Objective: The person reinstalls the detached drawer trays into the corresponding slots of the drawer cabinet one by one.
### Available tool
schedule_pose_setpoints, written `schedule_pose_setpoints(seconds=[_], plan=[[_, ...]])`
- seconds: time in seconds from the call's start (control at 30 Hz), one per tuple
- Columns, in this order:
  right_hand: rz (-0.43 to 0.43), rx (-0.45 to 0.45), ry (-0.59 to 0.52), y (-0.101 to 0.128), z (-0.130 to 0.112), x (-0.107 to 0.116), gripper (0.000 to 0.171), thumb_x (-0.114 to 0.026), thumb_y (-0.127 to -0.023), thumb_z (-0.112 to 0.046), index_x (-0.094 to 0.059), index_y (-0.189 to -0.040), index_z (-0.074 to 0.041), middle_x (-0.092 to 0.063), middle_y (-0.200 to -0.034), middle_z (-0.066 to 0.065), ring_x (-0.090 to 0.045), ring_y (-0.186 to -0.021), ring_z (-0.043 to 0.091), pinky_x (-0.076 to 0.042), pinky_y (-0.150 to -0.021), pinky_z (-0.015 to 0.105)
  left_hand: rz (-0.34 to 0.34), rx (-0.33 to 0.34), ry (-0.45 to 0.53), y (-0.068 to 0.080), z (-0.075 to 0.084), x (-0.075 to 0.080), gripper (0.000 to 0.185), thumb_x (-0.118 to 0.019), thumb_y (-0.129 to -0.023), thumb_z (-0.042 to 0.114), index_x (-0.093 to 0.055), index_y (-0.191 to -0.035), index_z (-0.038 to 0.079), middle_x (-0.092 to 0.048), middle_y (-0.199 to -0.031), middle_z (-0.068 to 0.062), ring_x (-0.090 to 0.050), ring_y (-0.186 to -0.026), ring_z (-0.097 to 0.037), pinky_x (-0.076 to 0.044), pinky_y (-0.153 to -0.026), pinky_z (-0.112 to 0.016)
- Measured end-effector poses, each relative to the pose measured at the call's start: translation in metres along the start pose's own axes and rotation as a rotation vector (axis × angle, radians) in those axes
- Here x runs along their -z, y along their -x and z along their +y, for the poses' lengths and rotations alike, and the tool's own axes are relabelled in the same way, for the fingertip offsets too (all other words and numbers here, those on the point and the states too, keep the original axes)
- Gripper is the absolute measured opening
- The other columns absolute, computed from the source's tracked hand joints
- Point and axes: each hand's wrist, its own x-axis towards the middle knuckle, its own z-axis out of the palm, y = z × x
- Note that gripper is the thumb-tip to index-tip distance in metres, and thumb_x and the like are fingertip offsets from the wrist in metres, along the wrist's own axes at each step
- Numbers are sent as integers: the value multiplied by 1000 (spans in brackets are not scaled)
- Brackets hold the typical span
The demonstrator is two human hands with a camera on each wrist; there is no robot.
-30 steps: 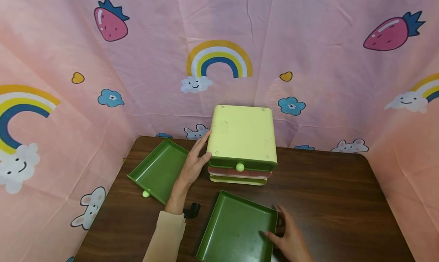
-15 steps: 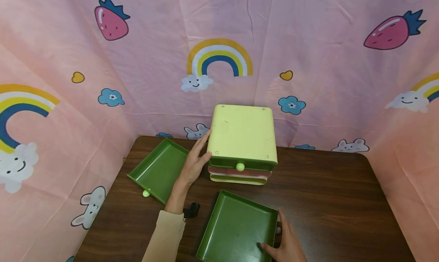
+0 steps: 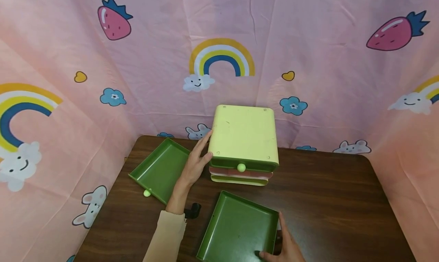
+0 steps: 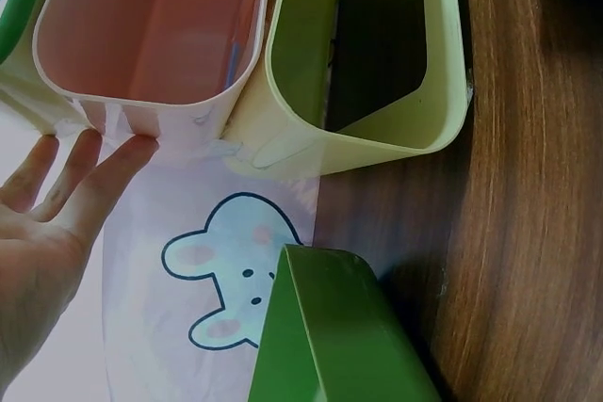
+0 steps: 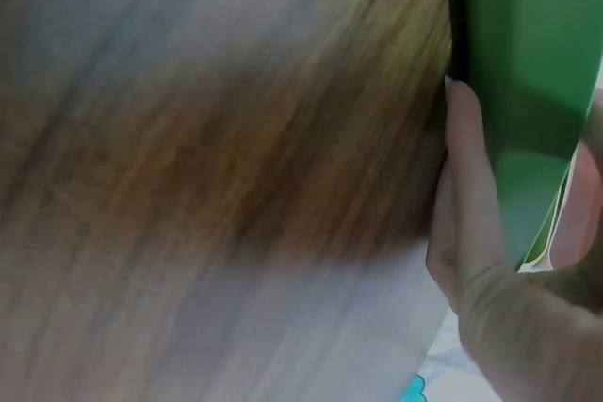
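One green tray (image 3: 236, 229) sits gripped in the right hand (image 3: 284, 248).

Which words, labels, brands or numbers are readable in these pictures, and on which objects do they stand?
None: no view shows any word, label, brand or number.
The pink cloth carries only drawings: rainbows, strawberries, flowers, hearts and rabbits.
The yellow drawer box and the two green trays are plain, with no print.
The right wrist view is too blurred to show any text, if there is any.
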Motion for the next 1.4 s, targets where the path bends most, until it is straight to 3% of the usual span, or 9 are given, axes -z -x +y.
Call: schedule_pose_setpoints(seconds=[0.03,0.27,0.5,0.73,1.0,1.23,1.4], plan=[[-20,4,-27,0,1,0,133,-91,-71,-29,6,-160,-8,-60,-112,23,-63,-86,24,-51,-62,38,-1,0,-1,0,0,0,78,-50,-100,54,-22,-160,11,-19,-164,-11,-22,-148,-33,-39,-102,-64],[-153,29,-269,0,7,1,123,-84,-81,-16,12,-159,-9,-51,-124,37,-68,-91,33,-57,-72,48,25,-26,-52,0,2,-2,82,-47,-99,60,-23,-159,10,-22,-163,-12,-21,-148,-34,-25,-109,-67],[-174,94,-276,-1,7,6,115,-80,-83,-13,5,-161,-14,-54,-128,31,-66,-96,27,-56,-74,33,40,-41,-56,0,2,-3,80,-48,-100,57,-24,-159,8,-23,-162,-13,-23,-147,-35,-23,-109,-68],[-225,138,-295,-3,7,7,110,-77,-85,-11,2,-161,-14,-52,-130,32,-66,-96,25,-55,-75,31,30,-38,-50,1,0,-2,77,-47,-101,54,-22,-159,8,-21,-163,-12,-21,-148,-33,-22,-110,-67],[-243,150,-294,-5,8,12,107,-74,-87,-10,3,-162,-19,-52,-129,32,-66,-95,24,-56,-73,33,19,-20,-46,2,0,-2,77,-47,-101,54,-22,-160,12,-21,-163,-9,-25,-146,-34,-29,-108,-65],[-260,101,-403,-6,4,16,106,-72,-88,-6,2,-162,-24,-43,-136,38,-65,-99,32,-59,-61,40,27,-19,-41,1,0,-2,82,-48,-99,59,-22,-159,9,-21,-163,-12,-25,-146,-35,-29,-107,-66],[-268,69,-461,-9,2,20,106,-72,-89,-7,1,-162,-28,-41,-137,36,-64,-103,34,-59,-64,45,26,-17,-31,1,-1,-2,81,-48,-100,57,-23,-159,9,-21,-163,-12,-24,-147,-35,-30,-107,-65]])
